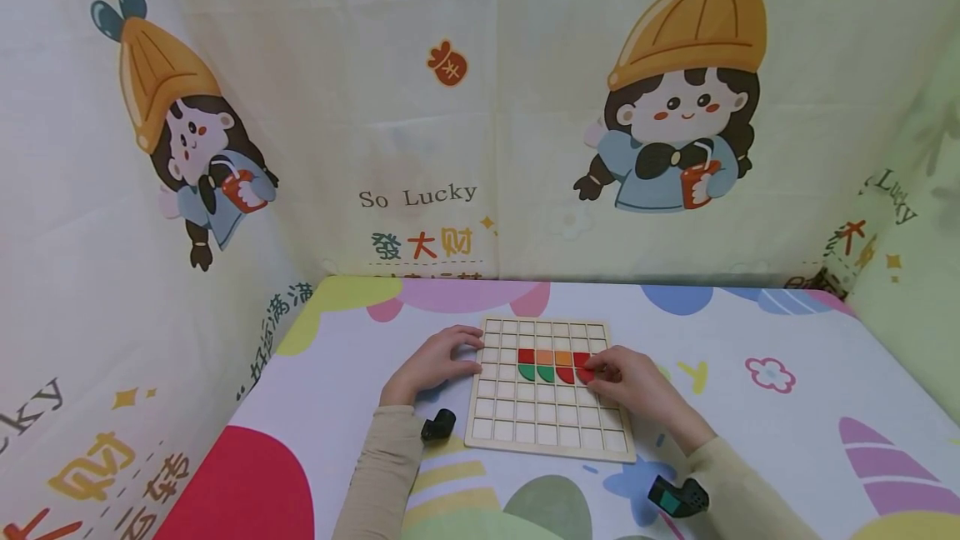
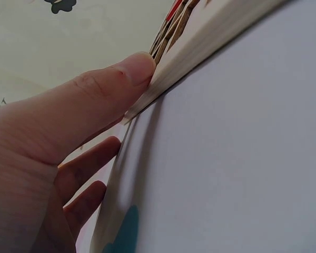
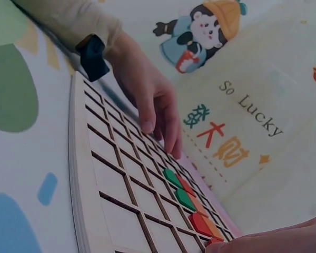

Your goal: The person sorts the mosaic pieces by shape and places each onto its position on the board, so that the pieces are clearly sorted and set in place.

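A wooden grid board (image 1: pixel 551 415) lies on the table with two rows of coloured pieces in its cells. The upper row has orange squares (image 1: pixel 553 358) between red squares (image 1: pixel 527 356); below sit green rounded pieces (image 1: pixel 536 373) and red rounded pieces (image 1: pixel 565 375). My left hand (image 1: pixel 435 363) rests at the board's left edge, its thumb (image 2: pixel 134 71) touching the side and its fingers loosely extended. At the right end of the lower row, my right hand (image 1: pixel 637 379) pinches a red rounded piece (image 1: pixel 584 375), its fingers partly covering it.
A patterned cloth (image 1: pixel 712 407) covers the table, and printed curtains (image 1: pixel 525 148) rise behind it and at both sides. Each wrist carries a small black camera, the left camera (image 1: pixel 438 425) beside the board and the right camera (image 1: pixel 678 497) near its lower right corner.
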`<state>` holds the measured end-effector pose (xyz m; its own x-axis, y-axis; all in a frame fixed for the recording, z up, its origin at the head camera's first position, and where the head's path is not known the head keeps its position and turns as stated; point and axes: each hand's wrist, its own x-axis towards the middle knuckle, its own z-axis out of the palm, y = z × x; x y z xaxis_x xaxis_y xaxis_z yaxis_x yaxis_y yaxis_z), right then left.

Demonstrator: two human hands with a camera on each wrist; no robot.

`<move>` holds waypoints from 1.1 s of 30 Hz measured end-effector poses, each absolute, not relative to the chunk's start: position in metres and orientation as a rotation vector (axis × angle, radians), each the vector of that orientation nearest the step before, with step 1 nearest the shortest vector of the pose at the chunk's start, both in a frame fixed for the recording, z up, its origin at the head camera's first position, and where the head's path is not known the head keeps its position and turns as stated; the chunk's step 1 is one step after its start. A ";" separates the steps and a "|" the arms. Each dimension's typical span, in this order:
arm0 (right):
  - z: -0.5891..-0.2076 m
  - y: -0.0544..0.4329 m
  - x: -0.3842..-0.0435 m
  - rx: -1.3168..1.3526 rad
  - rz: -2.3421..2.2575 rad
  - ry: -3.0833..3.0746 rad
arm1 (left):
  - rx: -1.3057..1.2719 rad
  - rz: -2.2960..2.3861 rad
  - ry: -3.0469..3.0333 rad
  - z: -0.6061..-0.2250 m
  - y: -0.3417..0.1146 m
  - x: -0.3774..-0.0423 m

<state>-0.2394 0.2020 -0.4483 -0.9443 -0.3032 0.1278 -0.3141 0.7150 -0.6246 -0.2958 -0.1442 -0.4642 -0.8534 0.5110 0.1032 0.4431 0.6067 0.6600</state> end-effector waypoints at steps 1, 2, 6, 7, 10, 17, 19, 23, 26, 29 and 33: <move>-0.449 0.202 -0.239 0.529 1.050 -2.892 | 0.811 1.081 2.728 -0.464 -0.144 -0.296; -0.449 0.202 -0.239 0.536 1.040 -2.889 | 0.816 1.082 2.729 -0.464 -0.144 -0.296; -0.450 0.201 -0.239 0.538 1.013 -2.882 | 0.823 1.090 2.726 -0.464 -0.144 -0.295; -0.451 0.201 -0.239 0.542 1.009 -2.878 | 0.827 1.089 2.728 -0.463 -0.144 -0.295; -0.451 0.201 -0.239 0.551 1.001 -2.867 | 0.822 1.096 2.723 -0.463 -0.144 -0.294; -0.452 0.203 -0.240 0.522 0.990 -2.867 | 0.815 1.080 2.723 -0.463 -0.144 -0.295; -0.452 0.203 -0.240 0.517 0.982 -2.866 | 0.811 1.072 2.727 -0.463 -0.144 -0.295; -0.453 0.204 -0.242 0.521 0.983 -2.859 | 0.826 1.080 2.731 -0.462 -0.144 -0.295; -0.455 0.205 -0.242 0.533 0.978 -2.846 | 0.823 1.081 2.736 -0.461 -0.144 -0.295; -0.456 0.205 -0.242 0.540 0.973 -2.841 | 0.820 1.079 2.741 -0.461 -0.144 -0.294; -0.456 0.205 -0.241 0.533 0.972 -2.851 | 0.815 1.068 2.740 -0.461 -0.143 -0.294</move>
